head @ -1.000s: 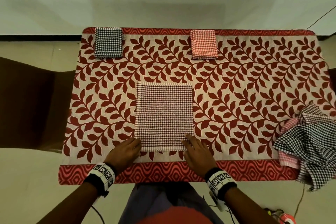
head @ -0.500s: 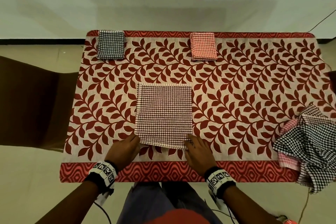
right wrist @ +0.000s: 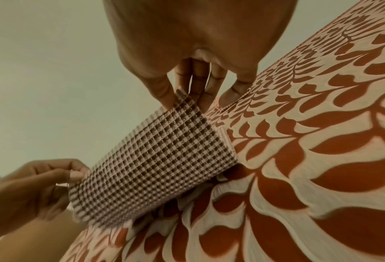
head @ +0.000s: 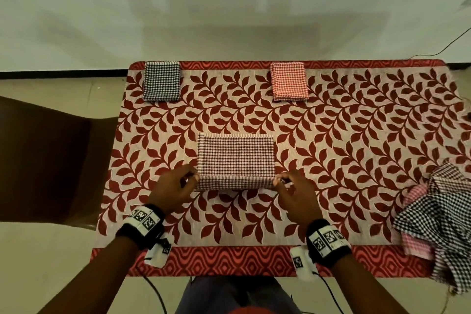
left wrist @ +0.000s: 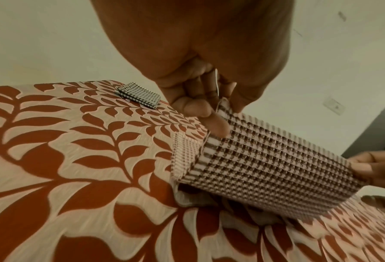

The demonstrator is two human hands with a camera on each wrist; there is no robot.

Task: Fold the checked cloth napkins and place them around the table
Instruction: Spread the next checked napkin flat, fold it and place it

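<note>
Done so far: two napkins look finished, the black checked napkin (head: 161,81) at the far left corner of the table and the red checked napkin (head: 289,81) further along that same far edge, both folded small and lying flat on the leaf-print tablecloth (head: 356,122).

In progress: the brown checked napkin (head: 236,159) sits mid-table in front of the person, near edge lifted off the cloth and carried toward the far edge, so I'd call this the first half-fold, not laid down yet.

Left hand: left hand (head: 173,187) pinches the near-left corner between thumb and fingertips (left wrist: 216,124), other fingers curled in behind.

Right hand: right hand (head: 297,192) does the same on the near-right corner, thumb and fingers (right wrist: 164,95) closed narrow on the hem.

Still to go: a heap of unfolded checked napkins (head: 441,214) at the right edge, black and pink ones mixed, partly hanging over the side. Can't count them, too bunched up.

Rough progress: my guess is under halfway. This one needs its folds finished and a spot at the table edge, then the whole pile.

Open spots: the far right, both ends and the near side have no folded napkin yet.
</note>
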